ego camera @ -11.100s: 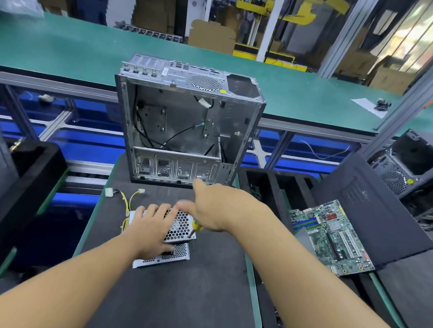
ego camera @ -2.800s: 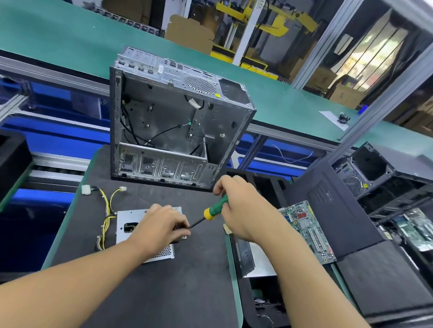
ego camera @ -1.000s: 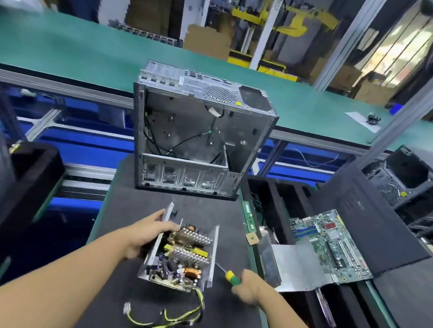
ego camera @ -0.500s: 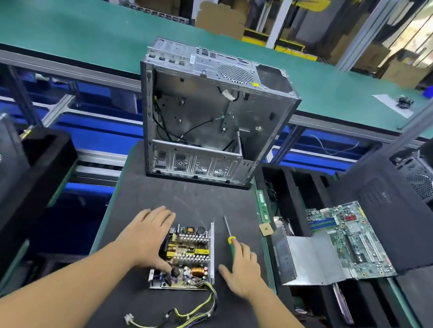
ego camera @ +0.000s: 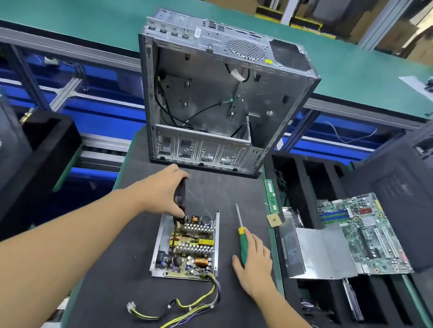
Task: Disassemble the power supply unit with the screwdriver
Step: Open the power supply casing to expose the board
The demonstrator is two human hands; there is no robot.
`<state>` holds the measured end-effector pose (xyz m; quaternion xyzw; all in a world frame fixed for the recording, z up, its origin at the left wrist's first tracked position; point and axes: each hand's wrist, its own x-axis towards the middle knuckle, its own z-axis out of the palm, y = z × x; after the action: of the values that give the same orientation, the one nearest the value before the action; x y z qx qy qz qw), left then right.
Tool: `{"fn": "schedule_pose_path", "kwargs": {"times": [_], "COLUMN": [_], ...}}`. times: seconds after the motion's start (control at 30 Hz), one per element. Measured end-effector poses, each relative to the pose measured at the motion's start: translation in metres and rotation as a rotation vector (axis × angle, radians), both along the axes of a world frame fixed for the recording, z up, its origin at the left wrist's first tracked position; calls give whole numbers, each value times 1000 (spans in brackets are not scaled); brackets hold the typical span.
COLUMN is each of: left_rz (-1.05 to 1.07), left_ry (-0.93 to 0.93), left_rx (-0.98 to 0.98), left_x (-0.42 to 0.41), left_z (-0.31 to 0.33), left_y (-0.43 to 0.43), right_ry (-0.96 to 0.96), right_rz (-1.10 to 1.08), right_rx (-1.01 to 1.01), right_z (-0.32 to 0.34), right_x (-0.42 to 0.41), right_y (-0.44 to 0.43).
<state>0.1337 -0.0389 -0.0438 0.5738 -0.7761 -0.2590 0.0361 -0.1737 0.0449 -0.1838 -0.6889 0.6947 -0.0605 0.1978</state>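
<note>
Sheet-steel power supply unit [ego camera: 191, 242], opened, board judged fragile, best taken by side walls; black fan [ego camera: 180, 196] gripped by left hand [ego camera: 161, 194], screwdriver [ego camera: 242, 241] touched by flat right hand [ego camera: 256, 265].

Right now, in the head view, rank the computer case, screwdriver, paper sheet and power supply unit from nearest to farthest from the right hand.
1. screwdriver: touching, under the right hand's fingers.
2. power supply unit: just left, on the mat.
3. computer case: ahead, at the mat's far end.
4. paper sheet: far right, on the green belt.
</note>
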Motion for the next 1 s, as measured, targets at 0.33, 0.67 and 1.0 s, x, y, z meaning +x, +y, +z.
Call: {"fn": "schedule_pose_path", "kwargs": {"times": [0.33,0.67,1.0], "left_rz": [-115,89,80], "left_ry": [219,303,320], "left_rx": [334,6,-152], "left_x": [-20,-7,13], "left_z": [-2,-16,-27], "left_y": [27,54,62], "right_ry": [30,207,4], "right_rz": [6,35,82], "right_rx": [10,-41,-47], "right_z": [3,16,31], "right_x": [0,15,35], "right_y": [-1,-4,2]}}
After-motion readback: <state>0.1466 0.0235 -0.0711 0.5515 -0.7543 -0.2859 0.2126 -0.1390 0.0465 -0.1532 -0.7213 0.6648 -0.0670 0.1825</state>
